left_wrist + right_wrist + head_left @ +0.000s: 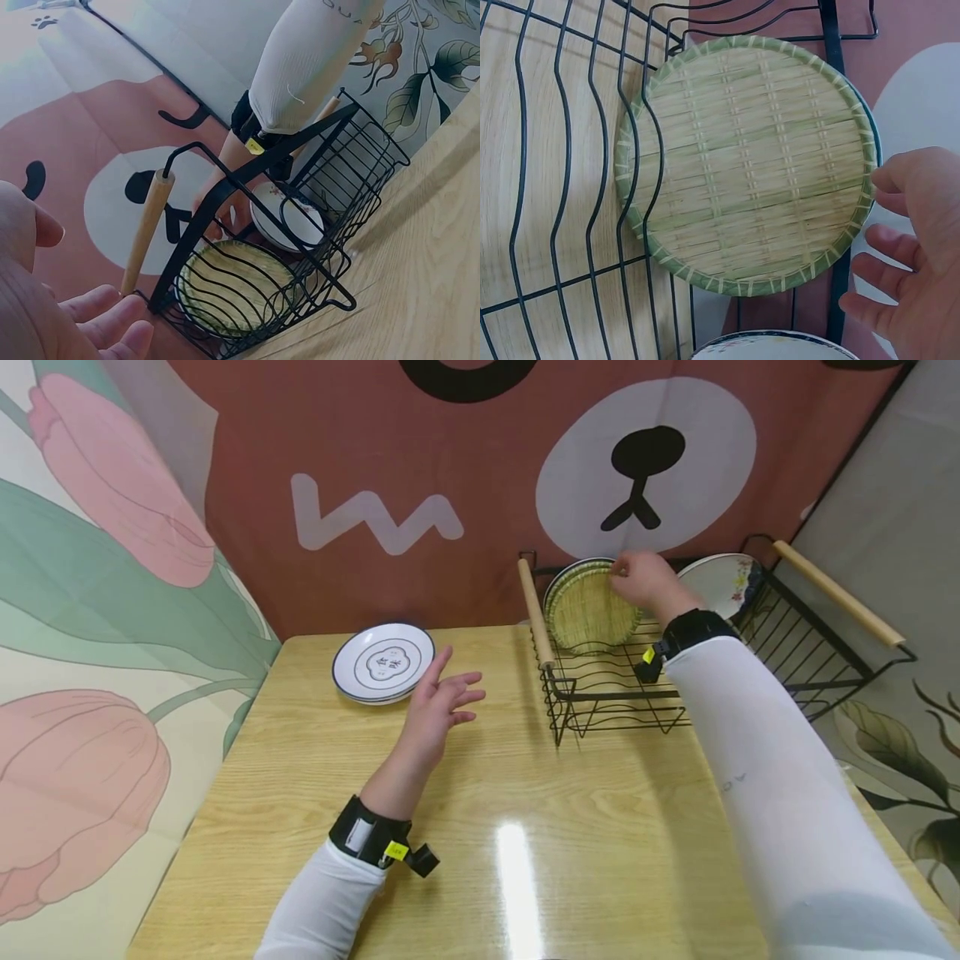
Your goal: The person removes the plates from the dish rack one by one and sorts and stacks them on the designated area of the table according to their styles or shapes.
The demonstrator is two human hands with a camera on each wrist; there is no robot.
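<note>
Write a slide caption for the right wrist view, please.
Right hand pinches a round woven tray by its rim, within a black wire rack.

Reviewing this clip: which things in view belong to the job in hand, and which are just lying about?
Seemingly in the job:
woven tray, rim pinched by the right hand
wire rack, holding the tray
perhaps the stacked plates, near the empty left hand

Apparently just about:
flowered dish, in the rack, untouched
bear-face backdrop
</note>
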